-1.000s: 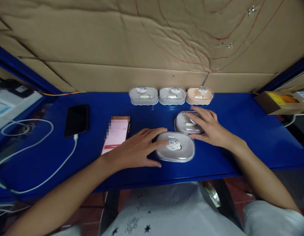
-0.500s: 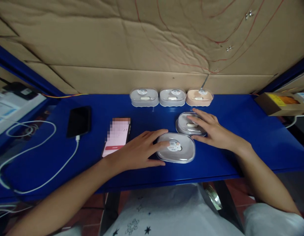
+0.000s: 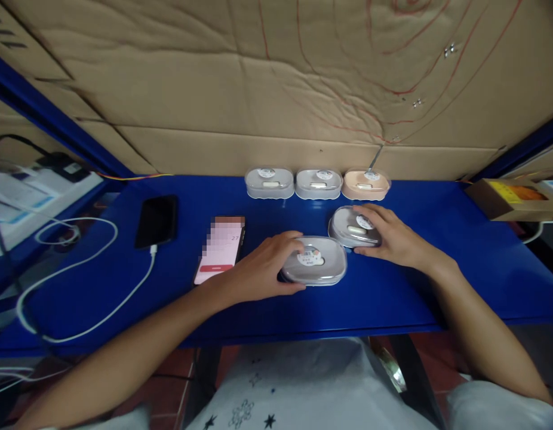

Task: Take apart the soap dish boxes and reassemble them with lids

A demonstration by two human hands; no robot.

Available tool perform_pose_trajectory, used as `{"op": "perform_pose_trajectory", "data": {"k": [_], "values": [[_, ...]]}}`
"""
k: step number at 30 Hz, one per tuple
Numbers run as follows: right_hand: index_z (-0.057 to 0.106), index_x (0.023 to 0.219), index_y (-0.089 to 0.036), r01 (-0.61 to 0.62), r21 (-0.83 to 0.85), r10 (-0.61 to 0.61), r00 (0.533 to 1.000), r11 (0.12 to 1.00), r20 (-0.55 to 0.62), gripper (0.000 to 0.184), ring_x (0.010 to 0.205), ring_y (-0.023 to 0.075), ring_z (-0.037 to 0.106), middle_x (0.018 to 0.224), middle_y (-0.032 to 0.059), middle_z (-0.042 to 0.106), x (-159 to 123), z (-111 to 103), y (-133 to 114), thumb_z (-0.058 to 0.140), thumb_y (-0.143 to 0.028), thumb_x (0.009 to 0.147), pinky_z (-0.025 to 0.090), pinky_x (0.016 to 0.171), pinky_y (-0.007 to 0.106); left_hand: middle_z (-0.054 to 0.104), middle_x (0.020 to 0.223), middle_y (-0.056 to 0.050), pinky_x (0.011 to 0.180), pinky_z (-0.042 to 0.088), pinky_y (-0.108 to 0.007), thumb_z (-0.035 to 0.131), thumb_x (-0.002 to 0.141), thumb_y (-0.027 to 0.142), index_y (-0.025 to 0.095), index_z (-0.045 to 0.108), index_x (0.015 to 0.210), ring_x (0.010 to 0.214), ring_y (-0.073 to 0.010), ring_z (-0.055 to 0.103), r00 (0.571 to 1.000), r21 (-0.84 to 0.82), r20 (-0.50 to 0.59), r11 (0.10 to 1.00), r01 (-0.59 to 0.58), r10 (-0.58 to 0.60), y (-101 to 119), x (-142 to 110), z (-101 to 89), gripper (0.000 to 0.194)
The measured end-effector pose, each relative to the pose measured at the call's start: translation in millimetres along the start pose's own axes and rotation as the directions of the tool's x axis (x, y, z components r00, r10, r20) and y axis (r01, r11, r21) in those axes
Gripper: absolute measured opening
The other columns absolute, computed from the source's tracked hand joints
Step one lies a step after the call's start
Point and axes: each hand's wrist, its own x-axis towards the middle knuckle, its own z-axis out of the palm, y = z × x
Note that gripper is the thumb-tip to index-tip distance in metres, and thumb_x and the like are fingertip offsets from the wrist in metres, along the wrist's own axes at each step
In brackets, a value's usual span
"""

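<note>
My left hand (image 3: 263,269) grips the left end of an oval grey box with a clear lid (image 3: 328,266), thumb at the near side and fingers over the far side. That box carries a round white label and is at the front of the blue table. My right hand (image 3: 395,236) holds the right end of a second grey lidded box (image 3: 346,224), just behind the first and to its right. It also shows a round label and a small pale oblong piece on top. The fingertips of both hands are partly hidden.
Along the cardboard back wall (image 3: 191,143) stand two grey lidded boxes (image 3: 270,185) and a peach one (image 3: 365,186). Left are a lit phone (image 3: 220,251), a dark phone (image 3: 156,221) on a white cable (image 3: 115,316), and a power strip. An open carton (image 3: 504,200) sits at right.
Both hands have closed from spread fingers onto the ends of the two grey boxes. The front box appears slightly tilted or shifted. The camera view has moved a little.
</note>
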Motion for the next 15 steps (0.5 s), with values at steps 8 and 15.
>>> {"op": "perform_pose_trajectory", "data": {"k": [8, 15], "values": [[0.050, 0.157, -0.025, 0.101, 0.137, -0.069, 0.973, 0.985, -0.221, 0.093, 0.140, 0.0428, 0.062, 0.154, 0.0192, 0.059, 34.4, 4.0, 13.5, 0.086, -0.069, 0.083, 0.053, 0.116, 0.065, 0.065, 0.143, -0.011, 0.109, 0.056, -0.048, 0.088, 0.087, 0.049, 0.023, 0.052, 0.132, 0.129, -0.0325, 0.068, 0.964, 0.051, -0.157, 0.973, 0.224, -0.214, -22.7, 8.5, -71.0, 0.063], [0.046, 0.161, -0.021, 0.376, 0.197, -0.327, 0.913, 0.905, -0.243, 0.097, 0.149, 0.0382, 0.054, 0.163, 0.0181, 0.055, 165.9, -1.6, -66.3, 0.091, -0.056, 0.083, 0.043, 0.125, 0.062, 0.063, 0.133, -0.005, 0.110, 0.056, -0.043, 0.081, 0.085, 0.076, 0.014, 0.045, 0.136, 0.119, -0.0222, 0.064, 0.848, 0.103, -0.234, 0.856, 0.507, -0.475, -126.5, -34.6, -168.2, 0.088]]}}
